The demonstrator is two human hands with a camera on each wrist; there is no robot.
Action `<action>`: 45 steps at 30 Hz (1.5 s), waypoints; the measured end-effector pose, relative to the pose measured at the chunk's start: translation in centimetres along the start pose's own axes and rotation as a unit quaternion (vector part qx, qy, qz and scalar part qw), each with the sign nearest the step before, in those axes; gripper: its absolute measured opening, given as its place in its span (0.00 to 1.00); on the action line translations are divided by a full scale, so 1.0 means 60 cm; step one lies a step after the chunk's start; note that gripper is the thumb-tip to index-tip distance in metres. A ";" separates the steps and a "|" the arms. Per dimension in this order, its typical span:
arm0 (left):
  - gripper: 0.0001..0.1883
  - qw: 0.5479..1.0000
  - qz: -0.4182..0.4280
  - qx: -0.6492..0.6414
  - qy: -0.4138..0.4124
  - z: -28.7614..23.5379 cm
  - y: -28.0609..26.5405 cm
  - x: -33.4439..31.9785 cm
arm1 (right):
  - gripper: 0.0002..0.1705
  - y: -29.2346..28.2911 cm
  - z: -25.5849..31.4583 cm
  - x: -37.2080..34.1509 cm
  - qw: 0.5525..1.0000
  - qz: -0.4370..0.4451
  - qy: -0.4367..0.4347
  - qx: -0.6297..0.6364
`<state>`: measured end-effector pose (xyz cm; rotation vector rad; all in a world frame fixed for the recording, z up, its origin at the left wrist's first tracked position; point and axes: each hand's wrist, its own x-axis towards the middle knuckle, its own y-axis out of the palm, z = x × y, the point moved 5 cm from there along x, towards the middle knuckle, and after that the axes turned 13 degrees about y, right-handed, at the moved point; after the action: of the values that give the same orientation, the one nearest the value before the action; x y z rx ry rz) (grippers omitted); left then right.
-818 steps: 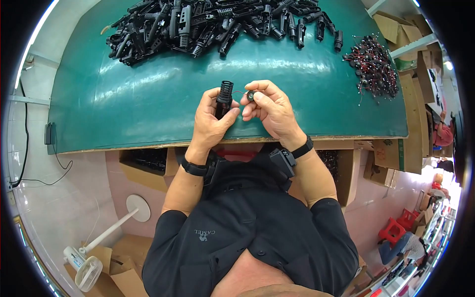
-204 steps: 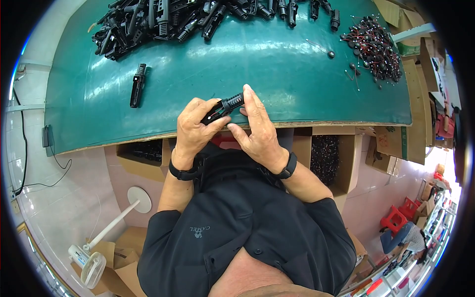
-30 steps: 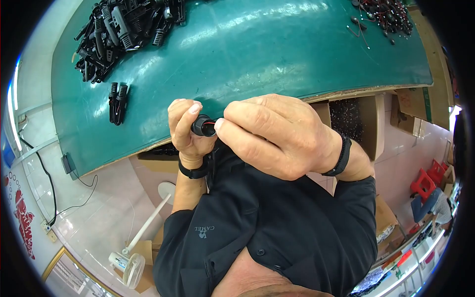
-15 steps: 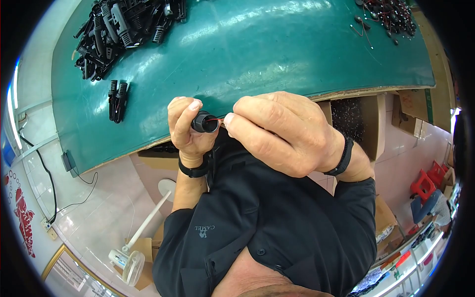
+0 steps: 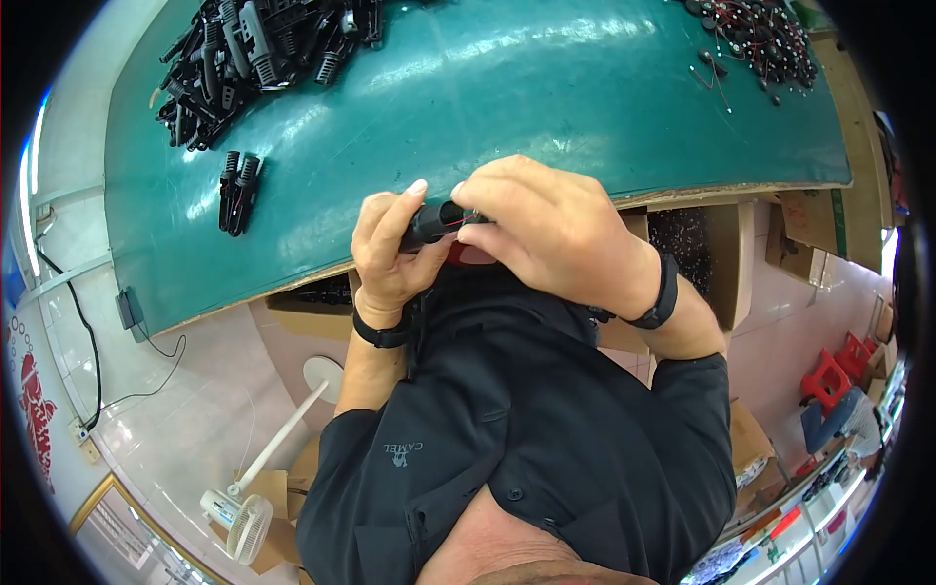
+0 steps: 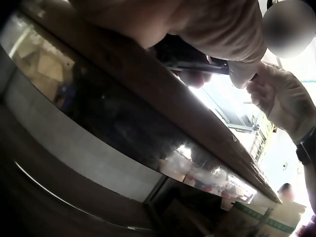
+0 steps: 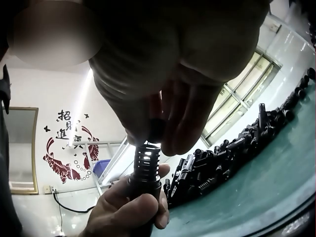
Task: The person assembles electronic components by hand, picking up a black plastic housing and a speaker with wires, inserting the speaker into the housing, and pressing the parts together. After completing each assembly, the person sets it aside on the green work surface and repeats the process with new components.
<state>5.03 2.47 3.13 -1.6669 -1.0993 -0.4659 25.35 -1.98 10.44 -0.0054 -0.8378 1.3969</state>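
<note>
My left hand [image 5: 388, 244] grips a black plastic tubular part [image 5: 425, 226] over the table's front edge, its hollow end facing right. In the right wrist view, slotted rings [image 7: 147, 163] form that end, above the left hand [image 7: 126, 207]. My right hand [image 5: 561, 219] pinches a small round black piece with red wire [image 5: 475, 216] right at the opening; its fingers partly hide it. In the left wrist view, the right hand [image 6: 284, 101] meets the end of the dark part [image 6: 185, 54]. Two similar black parts [image 5: 238, 193] lie side by side on the green table [image 5: 468, 107].
A heap of black plastic parts [image 5: 258, 54] covers the table's back left. Small round pieces with red wires [image 5: 765, 44] are piled at the back right, a few lying loose nearby. Cardboard boxes [image 5: 736, 283] stand below the table edge. A white fan [image 5: 239, 517] stands at lower left.
Over the last second the tube has turned and shifted right, and my right hand has brought the round piece to its opening. Since 6.8 s ago, a second part lies at the left.
</note>
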 end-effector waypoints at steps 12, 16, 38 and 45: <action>0.28 0.993 0.023 -0.073 -0.094 0.018 0.018 -0.007 | 0.16 0.020 -0.077 -0.008 0.973 0.083 0.193 0.090; 0.28 0.994 0.031 -0.069 -0.084 0.016 0.015 0.007 | 0.15 0.023 -0.084 -0.011 0.975 0.080 0.184 0.097; 0.26 0.993 0.051 -0.061 -0.091 0.014 0.013 0.021 | 0.14 0.054 -0.135 -0.054 0.891 0.064 0.369 0.257; 0.26 0.991 0.049 -0.068 -0.103 0.017 0.011 0.021 | 0.15 0.054 -0.138 -0.062 0.868 0.087 0.374 0.315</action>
<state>6.00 3.93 3.33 -1.9135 -1.1486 -0.3149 27.08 -0.64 1.08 -0.1164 0.2874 1.6112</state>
